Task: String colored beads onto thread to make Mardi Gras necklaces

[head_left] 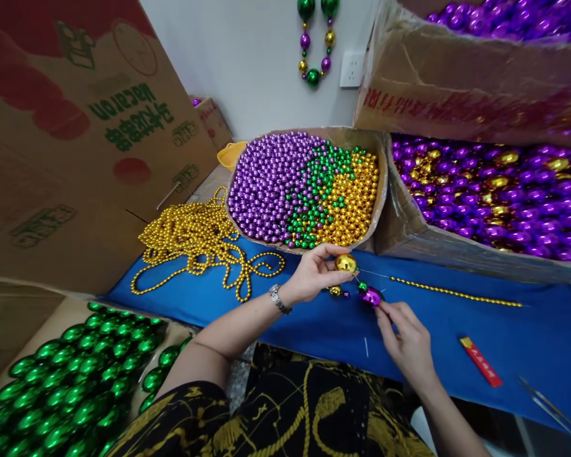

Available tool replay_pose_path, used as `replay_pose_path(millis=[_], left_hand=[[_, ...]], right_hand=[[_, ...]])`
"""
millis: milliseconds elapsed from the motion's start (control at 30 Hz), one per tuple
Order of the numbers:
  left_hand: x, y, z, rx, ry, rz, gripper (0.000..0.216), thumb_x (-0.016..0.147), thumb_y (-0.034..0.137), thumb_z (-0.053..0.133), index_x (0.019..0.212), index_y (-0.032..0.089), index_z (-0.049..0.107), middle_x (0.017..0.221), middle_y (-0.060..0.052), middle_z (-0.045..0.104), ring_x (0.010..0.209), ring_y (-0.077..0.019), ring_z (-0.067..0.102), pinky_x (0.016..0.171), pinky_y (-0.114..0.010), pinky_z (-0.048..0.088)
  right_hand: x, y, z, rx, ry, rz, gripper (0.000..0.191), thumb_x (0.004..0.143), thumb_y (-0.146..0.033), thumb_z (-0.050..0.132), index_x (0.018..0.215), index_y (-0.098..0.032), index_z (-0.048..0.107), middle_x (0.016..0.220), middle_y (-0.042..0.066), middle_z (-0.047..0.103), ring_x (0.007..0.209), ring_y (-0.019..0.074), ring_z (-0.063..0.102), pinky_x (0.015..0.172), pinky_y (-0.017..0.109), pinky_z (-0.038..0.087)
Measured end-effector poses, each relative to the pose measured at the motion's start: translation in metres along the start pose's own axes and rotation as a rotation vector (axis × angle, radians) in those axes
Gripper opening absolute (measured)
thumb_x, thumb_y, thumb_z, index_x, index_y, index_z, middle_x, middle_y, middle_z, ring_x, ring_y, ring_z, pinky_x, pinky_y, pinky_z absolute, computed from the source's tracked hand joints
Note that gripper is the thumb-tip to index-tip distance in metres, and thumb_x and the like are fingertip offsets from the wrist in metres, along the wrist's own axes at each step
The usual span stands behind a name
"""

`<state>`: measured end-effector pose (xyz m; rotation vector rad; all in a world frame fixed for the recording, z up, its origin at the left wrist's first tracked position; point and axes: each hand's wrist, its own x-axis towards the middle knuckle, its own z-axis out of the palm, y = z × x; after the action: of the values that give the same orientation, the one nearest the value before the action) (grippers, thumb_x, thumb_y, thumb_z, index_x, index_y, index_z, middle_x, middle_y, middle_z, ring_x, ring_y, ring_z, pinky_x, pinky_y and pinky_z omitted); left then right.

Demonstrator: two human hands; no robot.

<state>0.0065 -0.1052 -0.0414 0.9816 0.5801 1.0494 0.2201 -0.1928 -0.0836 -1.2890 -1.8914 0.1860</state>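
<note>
My left hand [311,276] pinches a large gold bead [346,263] just in front of the round tray. My right hand [406,339] grips a large purple bead [371,296] between its fingertips, with a small green bead [362,286] next to it. A thin wire or needle joins the two beads. A small gold and purple bead [335,291] hang below my left hand. A string of small gold beads [452,294] runs right across the blue cloth [314,324].
A round tray [383,184] holds purple, green and gold small beads. A box [480,254] of large purple and gold beads stands right, another box [457,82] above it. Green beads [76,381] fill a box at bottom left. Gold strands [200,244] lie left. A red lighter [480,362] and scissors [552,409] lie right.
</note>
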Motion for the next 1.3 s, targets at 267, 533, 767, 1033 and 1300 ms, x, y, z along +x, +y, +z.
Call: replay_pose_path(millis=[267,533,767,1033,1300], left_hand=[[-0.002,0.0,0.002,0.077,-0.033,0.044,0.045,0.07,0.018,0.082,0.108,0.015,0.057,0.098,-0.005,0.069,0.089,-0.0143,0.071,0.082,-0.027,0.058],[-0.001,-0.003,0.006,0.041,0.006,-0.011,0.046,0.071,0.022,0.081,0.11,0.015,0.058,0.098,-0.006,0.069,0.087,-0.016,0.072,0.08,-0.029,0.059],[-0.003,-0.003,0.007,0.049,-0.001,-0.022,0.047,0.07,0.021,0.082,0.11,0.015,0.059,0.099,-0.006,0.069,0.087,-0.0155,0.072,0.081,-0.029,0.058],[-0.008,-0.007,0.011,0.188,-0.085,0.009,0.047,0.072,0.024,0.08,0.114,0.016,0.061,0.104,-0.009,0.068,0.092,-0.0162,0.068,0.076,-0.026,0.057],[0.027,0.038,-0.028,0.773,0.031,0.259,0.035,0.092,0.037,0.054,0.121,0.017,0.061,0.111,-0.011,0.068,0.097,-0.018,0.065,0.081,-0.031,0.053]], right_hand=[[-0.004,0.002,0.003,0.045,-0.029,0.039,0.016,0.093,-0.023,0.053,0.102,-0.02,0.067,0.083,0.004,0.065,0.069,0.0121,0.064,0.064,0.022,0.052],[-0.008,0.007,0.0,0.019,-0.017,0.028,0.017,0.093,-0.025,0.053,0.102,-0.02,0.067,0.083,0.004,0.066,0.071,0.0135,0.065,0.066,0.024,0.053],[-0.013,0.007,-0.002,0.02,-0.021,0.031,0.017,0.093,-0.023,0.054,0.103,-0.02,0.066,0.084,0.004,0.065,0.072,0.0124,0.065,0.065,0.022,0.053],[-0.01,0.001,0.001,0.02,-0.006,0.041,0.015,0.093,-0.025,0.053,0.101,-0.021,0.066,0.085,0.004,0.067,0.073,0.0133,0.066,0.07,0.024,0.053],[-0.011,0.005,0.004,0.101,-0.01,0.114,0.009,0.093,-0.025,0.053,0.089,-0.021,0.061,0.08,0.002,0.063,0.071,0.0135,0.062,0.065,0.023,0.049]])
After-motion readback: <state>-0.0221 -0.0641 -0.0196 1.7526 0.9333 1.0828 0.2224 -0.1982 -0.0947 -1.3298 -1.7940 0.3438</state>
